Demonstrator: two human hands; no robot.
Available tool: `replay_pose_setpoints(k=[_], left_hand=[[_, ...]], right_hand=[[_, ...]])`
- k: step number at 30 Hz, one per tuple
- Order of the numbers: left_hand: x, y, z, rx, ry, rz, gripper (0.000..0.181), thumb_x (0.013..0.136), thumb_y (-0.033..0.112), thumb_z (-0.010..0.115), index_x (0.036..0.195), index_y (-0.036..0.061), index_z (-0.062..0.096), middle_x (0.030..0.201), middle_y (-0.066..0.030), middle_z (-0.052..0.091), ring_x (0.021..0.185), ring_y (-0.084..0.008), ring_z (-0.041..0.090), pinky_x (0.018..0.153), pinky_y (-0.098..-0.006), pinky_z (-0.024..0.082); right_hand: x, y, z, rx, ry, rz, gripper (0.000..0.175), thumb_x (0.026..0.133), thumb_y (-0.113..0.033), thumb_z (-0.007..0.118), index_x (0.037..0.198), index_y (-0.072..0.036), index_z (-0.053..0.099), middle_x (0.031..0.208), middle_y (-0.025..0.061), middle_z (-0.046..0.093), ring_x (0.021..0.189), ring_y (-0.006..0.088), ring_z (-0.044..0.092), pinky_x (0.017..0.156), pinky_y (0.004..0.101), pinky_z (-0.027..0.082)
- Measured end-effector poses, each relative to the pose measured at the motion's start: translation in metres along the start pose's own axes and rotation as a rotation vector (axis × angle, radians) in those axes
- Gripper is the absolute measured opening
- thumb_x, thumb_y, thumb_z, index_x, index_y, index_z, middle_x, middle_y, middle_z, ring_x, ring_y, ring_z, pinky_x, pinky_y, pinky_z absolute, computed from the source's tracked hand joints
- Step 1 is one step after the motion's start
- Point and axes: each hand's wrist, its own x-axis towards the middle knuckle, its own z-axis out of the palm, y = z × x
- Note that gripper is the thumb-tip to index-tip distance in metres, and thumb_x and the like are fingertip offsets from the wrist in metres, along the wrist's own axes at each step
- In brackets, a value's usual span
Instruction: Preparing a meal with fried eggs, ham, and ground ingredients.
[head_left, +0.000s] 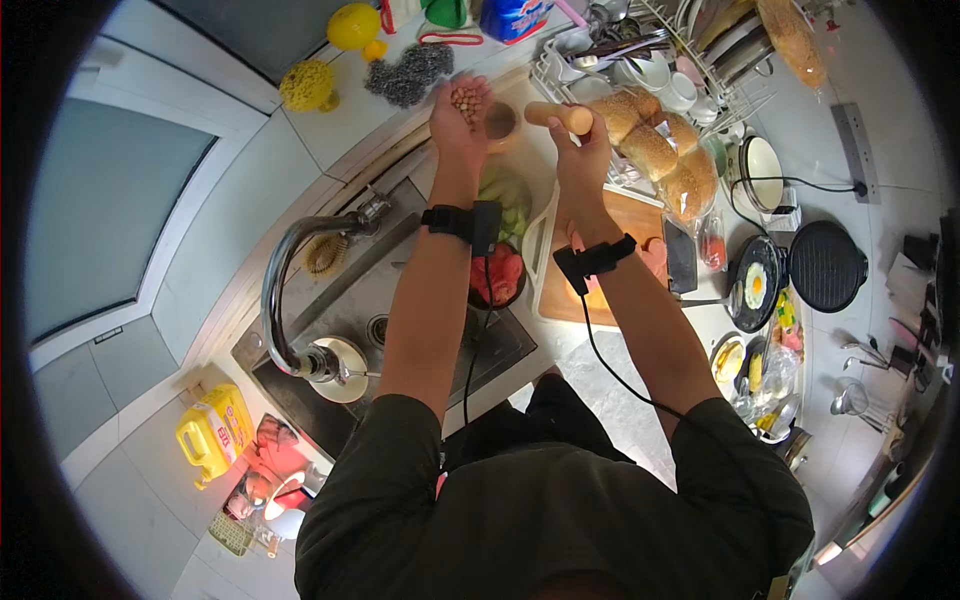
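Observation:
My left hand (459, 116) is palm up, cupped around a small heap of tan nuts or beans (466, 103). Just right of it stands a round wooden mortar or cup (500, 121) with a dark inside. My right hand (583, 142) holds a pale wooden pestle or similar thick rod (553, 115), tilted sideways above the counter by the bread. Green vegetable pieces (508, 199) lie below the cup, partly hidden by my left wrist. Nearer me, a dark bowl of red slices, perhaps tomato (498, 277), sits at the sink's edge.
A curved metal faucet (274, 300) arches over the sink at left. Bagged bread rolls (660, 150) and a dish rack (555, 67) flank my right hand. A cutting board (562, 289) bears pink slices. A pan (756, 285) with a fried egg stands further right. Cables trail from both wrists.

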Motion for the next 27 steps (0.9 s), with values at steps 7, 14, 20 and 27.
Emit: replay_pose_setpoints(k=[7,14,20,27], left_hand=[[0.018,-0.029,0.004,0.595,0.003,0.425,0.034,0.103,0.015,0.045,0.082,-0.0036,0.064,0.082,-0.0142,0.071,0.074,-0.0220,0.067,0.075,-0.0332,0.056],[0.008,-0.026,0.004,0.640,-0.013,0.446,0.029,0.100,0.011,0.047,0.086,-0.0058,0.066,0.080,-0.0149,0.070,0.074,-0.0232,0.069,0.077,-0.0331,0.055],[-0.009,-0.001,-0.016,1.071,-0.133,0.575,0.031,0.093,0.022,0.066,0.109,-0.0046,0.064,0.105,-0.0181,0.069,0.104,-0.0309,0.066,0.091,-0.0382,0.054],[-0.028,-0.007,-0.041,1.995,-0.383,0.681,0.104,0.074,0.035,0.087,0.153,0.0039,0.027,0.150,-0.0240,0.036,0.137,-0.0400,0.040,0.109,-0.0485,0.042]], right_hand=[[-0.012,-0.004,-0.012,0.130,-0.005,0.143,0.031,0.090,-0.006,0.073,0.118,-0.002,0.060,0.115,0.0070,0.066,0.105,0.0146,0.063,0.092,0.0292,0.050],[-0.007,-0.006,-0.014,0.173,-0.043,0.146,0.034,0.090,-0.007,0.075,0.120,-0.001,0.060,0.116,0.0070,0.066,0.106,0.0128,0.063,0.093,0.0273,0.050],[-0.003,-0.005,-0.014,0.211,-0.049,0.188,0.031,0.089,-0.005,0.074,0.116,-0.001,0.060,0.113,0.0071,0.066,0.104,0.0146,0.063,0.093,0.0289,0.051],[-0.006,0.009,-0.025,0.296,-0.009,0.193,0.030,0.089,-0.005,0.074,0.115,-0.001,0.060,0.111,0.0062,0.066,0.103,0.0133,0.063,0.090,0.0292,0.051]])
